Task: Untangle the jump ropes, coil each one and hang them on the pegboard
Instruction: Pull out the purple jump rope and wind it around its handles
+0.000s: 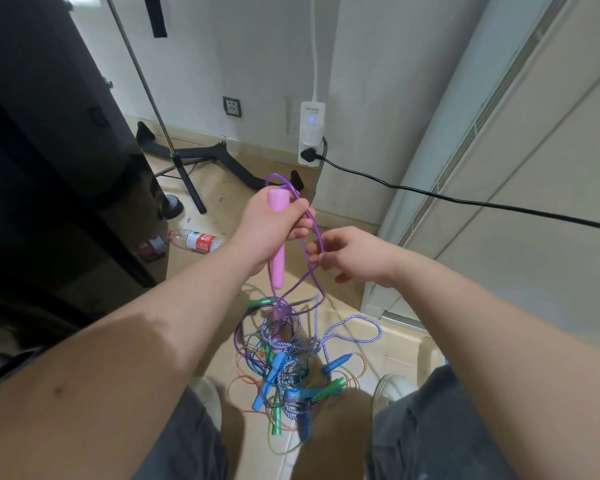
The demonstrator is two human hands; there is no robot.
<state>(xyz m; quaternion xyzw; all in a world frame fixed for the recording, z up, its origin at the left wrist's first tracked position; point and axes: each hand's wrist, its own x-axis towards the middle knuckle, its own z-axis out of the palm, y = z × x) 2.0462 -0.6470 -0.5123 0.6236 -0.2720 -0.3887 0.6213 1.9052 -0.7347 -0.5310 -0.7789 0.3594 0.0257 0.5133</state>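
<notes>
Tiled floor and a white wall are seen behind two hands working a purple rope above a tangle.

A pink handle is gripped by the left hand, fingers wrapped shut around it, with the purple rope looped over the knuckles. At 3 o'clock from it, the right hand is held just beside the loop; its fingertips are curled at the cord, though whether the cord is pinched cannot be told. At 6 o'clock, the rope is trailed down into the tangle of blue, green, orange and striped ropes lying on the floor between two shoes. At 9 o'clock a bottle is lying near a black cabinet. At 12 o'clock a power strip is fixed on the wall.
</notes>
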